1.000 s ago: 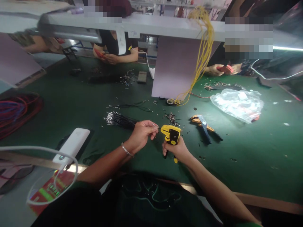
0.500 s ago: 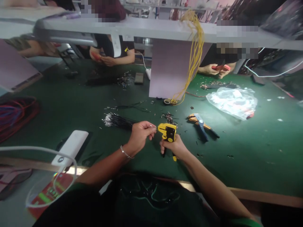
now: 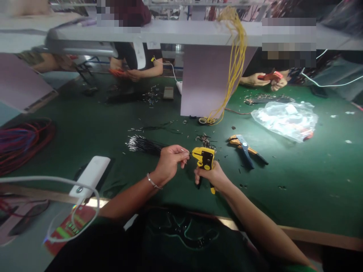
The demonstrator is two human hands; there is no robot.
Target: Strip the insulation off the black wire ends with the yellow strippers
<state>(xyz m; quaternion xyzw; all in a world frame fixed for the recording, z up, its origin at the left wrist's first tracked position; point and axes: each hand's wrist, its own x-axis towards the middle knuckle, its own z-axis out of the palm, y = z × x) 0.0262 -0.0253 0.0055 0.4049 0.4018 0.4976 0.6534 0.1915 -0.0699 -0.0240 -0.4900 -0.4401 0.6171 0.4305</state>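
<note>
My right hand (image 3: 208, 175) is wrapped round the handles of a yellow and black wire stripper (image 3: 203, 158), its jaws turned to the left. Thumb and fingertips of my left hand (image 3: 171, 160) pinch a thin black wire (image 3: 191, 152), whose short end reaches the stripper's jaws. How far the wire goes in is too small to tell. Behind my left hand lies a bundle of black wires (image 3: 144, 144) with bright tips. Small black and coppery scraps (image 3: 205, 140) are heaped just beyond the stripper.
Blue and orange pliers (image 3: 242, 149) rest to the right, before a clear plastic bag (image 3: 286, 119). Yellow wires (image 3: 236, 68) hang off the shelf (image 3: 176, 34). A white power bank (image 3: 95, 172) and coiled red wires (image 3: 25, 139) lie left. Two co-workers' hands hold red tools across the table.
The whole view has shifted a little, so things sit slightly further right. My left hand and the stripper keep nearly the same places; a bit of black wire now shows between them.
</note>
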